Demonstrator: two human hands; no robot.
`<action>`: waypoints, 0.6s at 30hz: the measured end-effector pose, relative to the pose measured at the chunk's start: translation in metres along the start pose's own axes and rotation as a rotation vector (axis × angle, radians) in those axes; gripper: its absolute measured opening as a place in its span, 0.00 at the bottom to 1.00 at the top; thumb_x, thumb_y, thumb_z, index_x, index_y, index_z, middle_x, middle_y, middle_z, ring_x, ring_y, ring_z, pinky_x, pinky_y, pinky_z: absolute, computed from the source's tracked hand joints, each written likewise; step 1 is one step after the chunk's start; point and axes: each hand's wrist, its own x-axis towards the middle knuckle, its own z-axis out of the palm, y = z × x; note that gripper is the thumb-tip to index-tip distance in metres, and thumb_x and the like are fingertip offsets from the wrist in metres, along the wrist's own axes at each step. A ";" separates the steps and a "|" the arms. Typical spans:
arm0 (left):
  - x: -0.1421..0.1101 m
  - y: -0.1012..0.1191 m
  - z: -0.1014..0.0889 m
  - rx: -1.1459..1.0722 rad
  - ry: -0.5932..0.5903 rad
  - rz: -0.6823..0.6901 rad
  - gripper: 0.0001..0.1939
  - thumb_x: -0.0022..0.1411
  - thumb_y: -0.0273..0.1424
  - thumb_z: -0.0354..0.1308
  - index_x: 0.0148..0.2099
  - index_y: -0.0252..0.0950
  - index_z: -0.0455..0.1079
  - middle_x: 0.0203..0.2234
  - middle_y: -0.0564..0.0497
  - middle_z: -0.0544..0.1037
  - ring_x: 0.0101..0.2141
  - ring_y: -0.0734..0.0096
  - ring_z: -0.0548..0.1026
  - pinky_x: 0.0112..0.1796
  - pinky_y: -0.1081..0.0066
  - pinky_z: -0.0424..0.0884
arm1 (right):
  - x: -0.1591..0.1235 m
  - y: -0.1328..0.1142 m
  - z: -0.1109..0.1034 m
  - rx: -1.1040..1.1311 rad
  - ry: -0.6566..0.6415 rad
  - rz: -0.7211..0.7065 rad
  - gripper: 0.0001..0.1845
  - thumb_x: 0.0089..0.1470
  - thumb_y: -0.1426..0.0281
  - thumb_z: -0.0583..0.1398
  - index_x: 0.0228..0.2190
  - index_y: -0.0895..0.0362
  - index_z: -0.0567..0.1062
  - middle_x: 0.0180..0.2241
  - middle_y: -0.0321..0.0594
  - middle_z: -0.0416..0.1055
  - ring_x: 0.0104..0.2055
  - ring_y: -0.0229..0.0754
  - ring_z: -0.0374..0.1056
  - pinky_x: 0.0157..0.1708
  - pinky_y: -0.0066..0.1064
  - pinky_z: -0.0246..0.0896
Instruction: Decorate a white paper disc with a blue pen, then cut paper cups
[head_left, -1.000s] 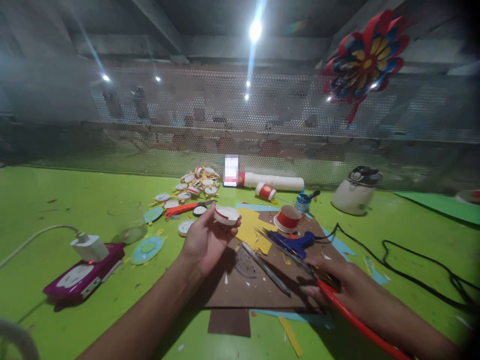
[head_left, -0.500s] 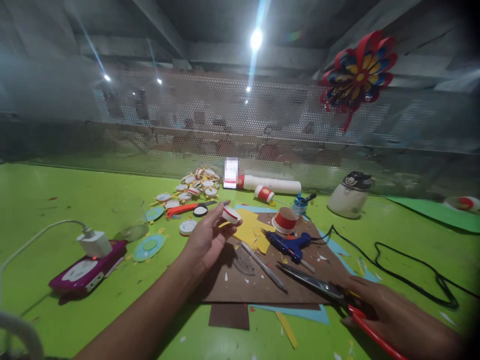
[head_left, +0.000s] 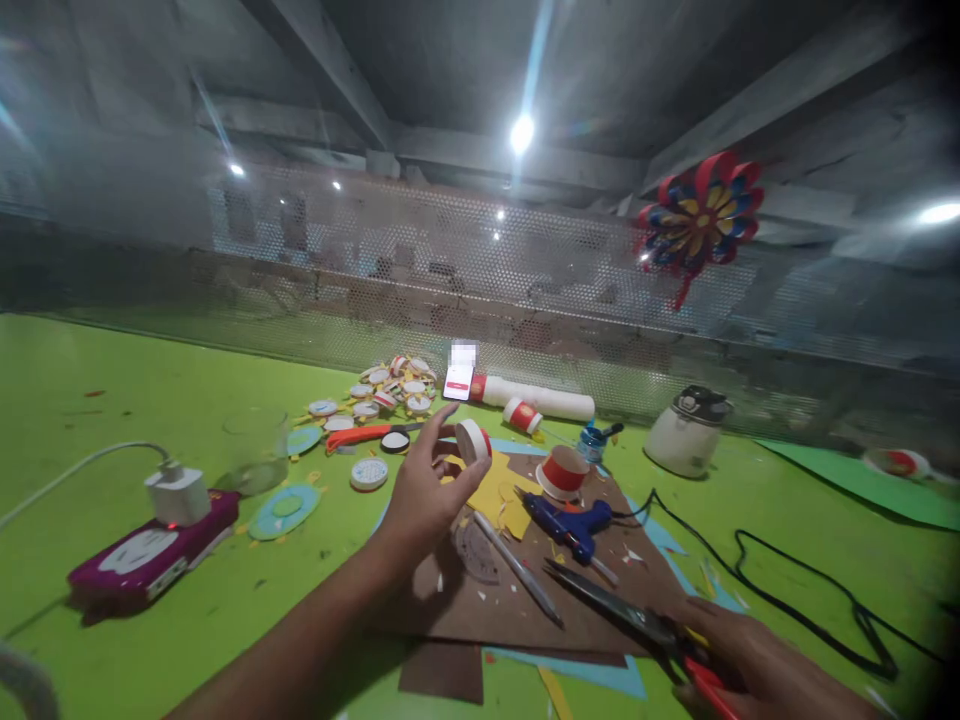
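Observation:
Between the thumb and fingers of my left hand (head_left: 431, 495) is a small white ring with a red edge, a cut paper-cup piece (head_left: 471, 442), raised above the brown board (head_left: 420, 610). My right hand (head_left: 739, 650) is wrapped around the red handles of large scissors (head_left: 622, 610), whose blades point left over the board. Near the blades lie a grey pen (head_left: 517, 568), a clear protractor (head_left: 475, 548) and a blue hot glue gun (head_left: 574, 522). Behind the glue gun stands a red and white cup piece (head_left: 562, 472). Yellow paper (head_left: 487, 490) lies beyond my left hand.
A purple power strip (head_left: 150, 550) with a white plug and a glass (head_left: 255, 455) stand left. Several small round paper pieces (head_left: 397, 385) are heaped at the back, near a phone (head_left: 460, 372) and stacked cups (head_left: 536, 398). A black cord (head_left: 780, 595) and a kettle-like container (head_left: 686, 435) are right.
My left hand has turned the cup piece from lying nearly flat to tilted upright, its open side facing more to the left. My view has tipped up a little; the scissors stay over the board.

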 end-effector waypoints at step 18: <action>-0.010 0.009 0.005 -0.222 -0.193 -0.075 0.28 0.52 0.31 0.68 0.53 0.38 0.62 0.38 0.46 0.76 0.38 0.64 0.76 0.38 0.66 0.74 | -0.006 -0.015 -0.004 -0.036 -0.021 0.100 0.18 0.51 0.63 0.60 0.45 0.49 0.79 0.50 0.43 0.76 0.50 0.58 0.71 0.48 0.42 0.67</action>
